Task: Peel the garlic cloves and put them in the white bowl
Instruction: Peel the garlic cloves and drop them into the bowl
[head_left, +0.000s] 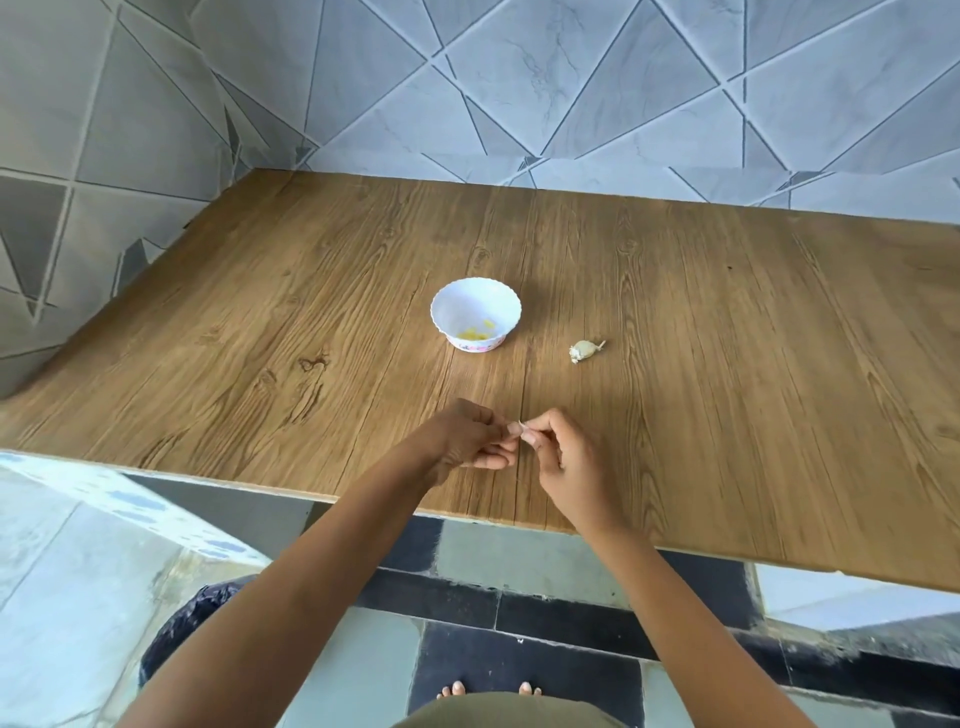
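Observation:
A small white bowl (475, 313) with a scalloped rim stands on the wooden table (727, 364), and a few yellowish peeled cloves lie inside it. To its right lies a piece of garlic bulb (586, 350) in its papery skin. Near the table's front edge both hands meet over a single garlic clove (515, 427). My left hand (470, 439) pinches the clove from the left. My right hand (558, 449) pinches it from the right with thumb and forefinger. Most of the clove is hidden by the fingers.
Tiled walls close off the table at the back and the left. A dark bin lined with a black bag (176, 634) stands on the floor below my left arm. My bare toes (488, 690) show on the tiled floor.

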